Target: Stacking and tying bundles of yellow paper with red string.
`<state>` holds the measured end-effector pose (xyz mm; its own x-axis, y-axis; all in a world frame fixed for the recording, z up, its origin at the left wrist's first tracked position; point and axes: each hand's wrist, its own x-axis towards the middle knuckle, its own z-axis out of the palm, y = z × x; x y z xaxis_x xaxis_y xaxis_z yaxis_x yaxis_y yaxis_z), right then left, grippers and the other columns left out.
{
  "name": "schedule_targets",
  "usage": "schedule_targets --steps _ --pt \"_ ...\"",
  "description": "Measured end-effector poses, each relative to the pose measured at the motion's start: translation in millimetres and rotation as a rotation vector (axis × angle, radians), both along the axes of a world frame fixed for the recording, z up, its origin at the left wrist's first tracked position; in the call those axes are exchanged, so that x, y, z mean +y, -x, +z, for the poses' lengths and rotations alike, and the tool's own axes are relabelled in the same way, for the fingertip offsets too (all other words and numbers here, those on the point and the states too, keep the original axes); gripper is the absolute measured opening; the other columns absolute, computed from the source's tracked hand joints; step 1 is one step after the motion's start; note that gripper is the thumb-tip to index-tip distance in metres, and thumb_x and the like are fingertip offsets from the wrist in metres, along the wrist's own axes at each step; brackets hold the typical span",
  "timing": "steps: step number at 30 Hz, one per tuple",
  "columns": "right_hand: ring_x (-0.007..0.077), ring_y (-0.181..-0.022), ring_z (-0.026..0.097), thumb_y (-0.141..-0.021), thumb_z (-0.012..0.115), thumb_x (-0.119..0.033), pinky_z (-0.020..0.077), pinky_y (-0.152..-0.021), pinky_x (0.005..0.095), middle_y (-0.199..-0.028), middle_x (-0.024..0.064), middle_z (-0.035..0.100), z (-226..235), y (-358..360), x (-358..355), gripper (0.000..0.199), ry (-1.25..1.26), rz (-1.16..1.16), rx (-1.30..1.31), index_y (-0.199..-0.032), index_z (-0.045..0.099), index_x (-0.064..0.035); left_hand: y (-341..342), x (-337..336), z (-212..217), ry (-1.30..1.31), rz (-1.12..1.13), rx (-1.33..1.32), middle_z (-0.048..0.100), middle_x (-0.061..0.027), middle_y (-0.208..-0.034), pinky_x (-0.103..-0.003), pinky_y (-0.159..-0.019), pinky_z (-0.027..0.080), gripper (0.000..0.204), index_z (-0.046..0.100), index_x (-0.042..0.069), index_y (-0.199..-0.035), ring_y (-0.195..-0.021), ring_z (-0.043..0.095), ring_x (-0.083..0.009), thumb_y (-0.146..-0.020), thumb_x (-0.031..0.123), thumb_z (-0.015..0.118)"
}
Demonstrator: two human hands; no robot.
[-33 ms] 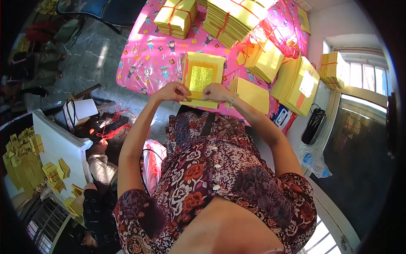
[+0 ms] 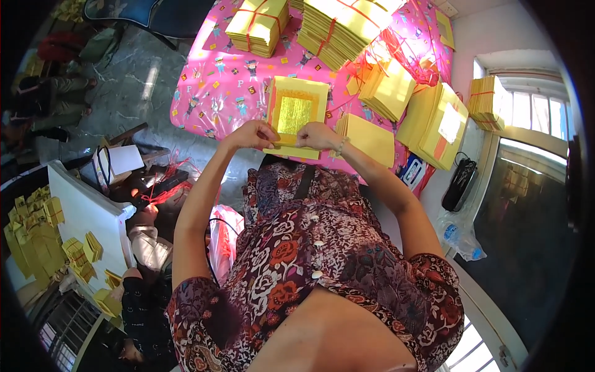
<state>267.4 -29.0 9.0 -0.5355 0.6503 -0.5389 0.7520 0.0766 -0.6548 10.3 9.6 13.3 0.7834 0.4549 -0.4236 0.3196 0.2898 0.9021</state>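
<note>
A yellow sheet of joss paper with a shiny gold foil square (image 2: 296,115) lies near the front edge of the table, on top of other yellow paper. My left hand (image 2: 255,134) pinches its lower left edge between thumb and fingers. At the lower right edge, my right hand (image 2: 318,135) is closed on the same sheet, with a beaded bracelet at the wrist. The fingertips partly hide what they grip. Just right of my right hand sits a low stack of plain yellow paper (image 2: 370,142).
Bundles of yellow paper (image 2: 257,28) tied with red string stand across the pink patterned tablecloth (image 2: 198,102). Loose red strings (image 2: 412,59) lie at the far right. A black case (image 2: 460,185) rests beside the window. To the left, another person's sleeve (image 2: 150,245) shows by a white table (image 2: 93,204).
</note>
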Motion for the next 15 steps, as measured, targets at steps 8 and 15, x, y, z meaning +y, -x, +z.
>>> schedule_targets --steps 8,15 --pt "0.0212 -0.068 0.061 -0.08 0.068 -0.034 0.0472 -0.065 0.0341 -0.073 0.009 0.065 4 0 -2 0.027 0.032 -0.037 0.037 -0.084 0.069 -0.0083 -3 3 0 -0.027 -0.02 0.077 0.066 -0.0033 -0.093 -0.024 -0.072 0.049 0.014 0.071 -0.001 -0.088 -0.082 0.061 -0.0099 -0.074 0.002 0.073" --pt "0.0202 -0.066 0.06 -0.079 0.068 -0.034 0.0468 -0.064 0.0339 -0.071 0.0092 0.065 6 1 -1 0.027 0.051 -0.06 0.03 -0.082 0.069 -0.0073 -1 6 -13 -0.046 -0.032 0.134 0.067 -0.002 -0.088 -0.024 -0.071 0.048 0.012 0.072 0.001 -0.088 -0.08 0.06 -0.0084 -0.077 0.007 0.071"
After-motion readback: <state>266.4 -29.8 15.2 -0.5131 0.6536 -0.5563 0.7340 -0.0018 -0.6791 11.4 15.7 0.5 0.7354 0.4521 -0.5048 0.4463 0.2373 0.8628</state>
